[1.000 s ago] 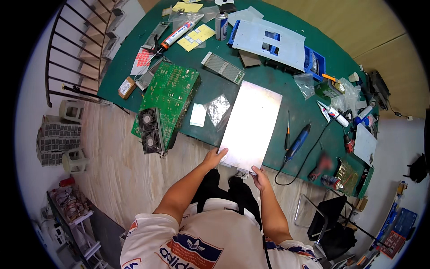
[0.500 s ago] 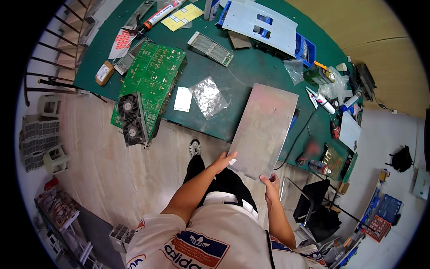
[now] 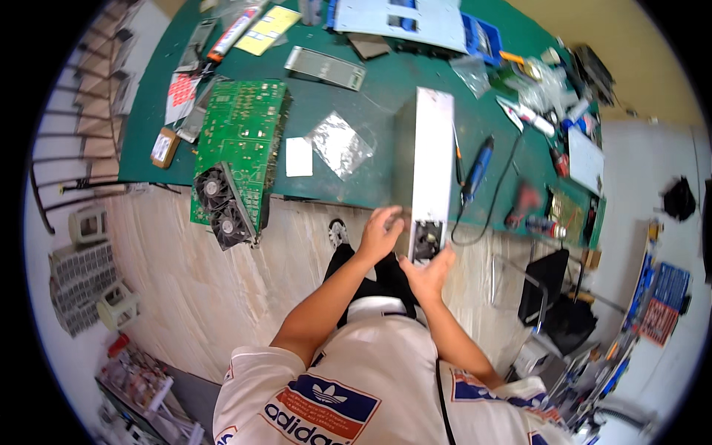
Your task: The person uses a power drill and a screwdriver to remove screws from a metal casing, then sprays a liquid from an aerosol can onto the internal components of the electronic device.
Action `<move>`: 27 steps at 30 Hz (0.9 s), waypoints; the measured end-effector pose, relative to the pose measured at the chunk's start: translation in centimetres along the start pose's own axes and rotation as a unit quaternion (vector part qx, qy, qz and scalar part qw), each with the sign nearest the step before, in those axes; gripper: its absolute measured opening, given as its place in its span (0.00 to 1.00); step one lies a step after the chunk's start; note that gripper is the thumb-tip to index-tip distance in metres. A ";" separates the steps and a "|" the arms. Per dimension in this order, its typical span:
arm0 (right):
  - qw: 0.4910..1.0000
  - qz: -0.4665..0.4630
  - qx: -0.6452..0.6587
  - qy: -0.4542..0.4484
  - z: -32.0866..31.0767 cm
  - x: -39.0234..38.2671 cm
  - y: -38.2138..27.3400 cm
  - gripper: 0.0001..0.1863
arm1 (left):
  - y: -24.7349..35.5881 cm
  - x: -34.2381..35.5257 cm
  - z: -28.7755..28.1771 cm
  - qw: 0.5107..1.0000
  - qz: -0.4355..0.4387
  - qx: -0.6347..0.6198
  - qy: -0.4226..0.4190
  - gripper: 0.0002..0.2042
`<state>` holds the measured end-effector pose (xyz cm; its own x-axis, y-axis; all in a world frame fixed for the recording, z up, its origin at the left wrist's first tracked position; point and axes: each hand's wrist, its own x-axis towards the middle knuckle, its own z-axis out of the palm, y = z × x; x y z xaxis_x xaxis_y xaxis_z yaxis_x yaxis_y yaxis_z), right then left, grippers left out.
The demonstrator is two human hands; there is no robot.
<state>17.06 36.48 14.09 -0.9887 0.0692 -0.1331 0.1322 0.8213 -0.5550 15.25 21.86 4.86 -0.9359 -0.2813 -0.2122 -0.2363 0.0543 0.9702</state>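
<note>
A long silver metal box (image 3: pixel 434 159) stands on its narrow side at the table's front edge, one end toward me. A dark fan (image 3: pixel 427 239) shows in an opening at that near end. My right hand (image 3: pixel 430 273) grips the near end, thumb and fingers around its lower corner. My left hand (image 3: pixel 381 233) is at the box's left face near the same end, fingers curled against it; their tips are partly hidden. Left of the box lie a clear plastic bag (image 3: pixel 340 144) and a white card (image 3: pixel 300 157).
A green circuit board (image 3: pixel 241 122) with two black fans (image 3: pixel 221 204) overhangs the table's front left. A blue pen-shaped tool (image 3: pixel 480 167) and its black cable lie right of the box. A perforated metal cover (image 3: pixel 325 68) sits farther back. A black chair (image 3: pixel 545 285) stands at the right.
The box has been turned from its broad face onto its narrow side, bringing the fan end into view. Both hands have shifted; the blue tool beside the box is now uncovered.
</note>
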 end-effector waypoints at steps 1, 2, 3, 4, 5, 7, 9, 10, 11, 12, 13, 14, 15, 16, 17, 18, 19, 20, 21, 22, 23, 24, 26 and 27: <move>1.000 -0.016 -0.015 0.020 -0.1 0.1 -0.1 0.54 | 1.0 0.3 0.1 0.999 -0.014 -0.037 -0.015 0.18; 0.998 -0.036 -0.026 0.040 0.1 0.4 -0.1 0.52 | 1.7 0.6 0.1 0.997 -0.026 -0.070 -0.027 0.18; 0.999 -0.024 -0.031 0.026 -0.4 0.3 -0.3 0.53 | 2.1 0.4 -0.3 0.998 -0.009 -0.045 -0.040 0.18; 0.998 -0.039 -0.036 0.031 -0.2 0.4 0.1 0.54 | 2.0 0.7 -0.5 0.999 0.002 0.001 -0.054 0.19; 0.998 -0.035 -0.031 0.029 0.0 0.2 -0.1 0.55 | 1.7 0.7 -0.9 0.998 -0.003 -0.022 -0.060 0.20; 0.999 -0.029 -0.029 0.032 0.0 0.2 0.4 0.56 | 2.6 0.6 -0.9 0.995 -0.029 -0.026 -0.092 0.23; 0.999 -0.029 -0.005 0.016 -0.2 0.1 0.6 0.56 | 2.3 0.4 -1.0 0.993 -0.026 -0.023 -0.109 0.24; 0.999 -0.030 0.008 0.008 -0.5 0.2 0.6 0.56 | 2.2 0.3 -1.1 0.993 -0.025 -0.022 -0.116 0.25; 0.998 -0.052 0.034 -0.002 -1.3 0.4 0.4 0.57 | 2.0 0.2 -1.1 0.992 -0.024 -0.024 -0.122 0.26; 0.997 -0.042 0.059 -0.010 -1.5 0.2 0.9 0.57 | 1.8 0.1 -1.3 0.991 -0.024 -0.025 -0.126 0.26; 0.996 -0.034 0.085 -0.018 -1.6 0.0 1.5 0.58 | 1.5 0.1 -1.4 0.991 -0.024 -0.027 -0.130 0.27; 0.993 -0.026 0.110 -0.028 -1.9 -0.1 2.2 0.58 | 1.8 -0.2 -1.5 0.990 -0.027 -0.023 -0.138 0.27; 0.989 -0.010 0.137 -0.052 -2.7 -0.2 2.8 0.56 | 2.1 -0.6 -1.6 0.989 -0.029 -0.019 -0.144 0.28; 0.983 -0.002 0.170 -0.064 -3.0 -0.2 4.0 0.54 | 2.5 -1.0 -1.7 0.988 -0.032 -0.014 -0.150 0.28; 0.976 0.007 0.202 -0.076 -3.3 -0.1 5.0 0.51 | 2.8 -1.3 -2.0 0.983 -0.052 -0.016 -0.173 0.34; 0.968 0.014 0.234 -0.088 -3.5 -0.1 5.8 0.49 | 3.1 -1.8 -2.1 0.981 -0.038 0.002 -0.188 0.37; 0.956 0.046 0.274 -0.093 -3.8 -0.2 6.6 0.41 | 3.3 -2.6 -2.2 0.979 -0.024 0.020 -0.202 0.41; 0.922 0.081 0.361 -0.112 -3.6 -0.3 7.6 0.34 | 3.8 -3.2 -2.2 0.976 -0.008 0.039 -0.215 0.44; 0.901 0.104 0.403 -0.126 -3.7 -0.1 8.7 0.30 | 4.5 -3.7 -2.2 0.972 -0.021 0.068 -0.225 0.51; 0.877 0.126 0.442 -0.141 -3.7 0.3 10.0 0.26 | 5.1 -4.0 -2.0 0.969 -0.020 0.089 -0.229 0.51; 0.868 0.129 0.451 -0.162 -3.9 0.7 10.3 0.25 | 5.6 -4.5 -2.0 0.966 -0.020 0.114 -0.229 0.51; 0.859 0.132 0.459 -0.183 -4.2 1.1 10.8 0.23 | 6.0 -5.0 -2.0 0.963 -0.020 0.138 -0.229 0.51; 0.849 0.117 0.466 -0.221 -4.4 1.7 11.5 0.21 | 6.0 -5.9 -1.8 0.974 -0.026 0.112 -0.197 0.46; 0.847 0.099 0.466 -0.236 -4.3 1.9 11.9 0.21 | 5.9 -6.1 -1.7 0.977 -0.029 0.106 -0.186 0.44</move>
<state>16.48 48.83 10.77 -0.8307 -0.2619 -0.4913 0.5089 0.0005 -0.8608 19.97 22.28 12.10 -0.9406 0.0749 -0.3313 -0.3029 0.2563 0.9179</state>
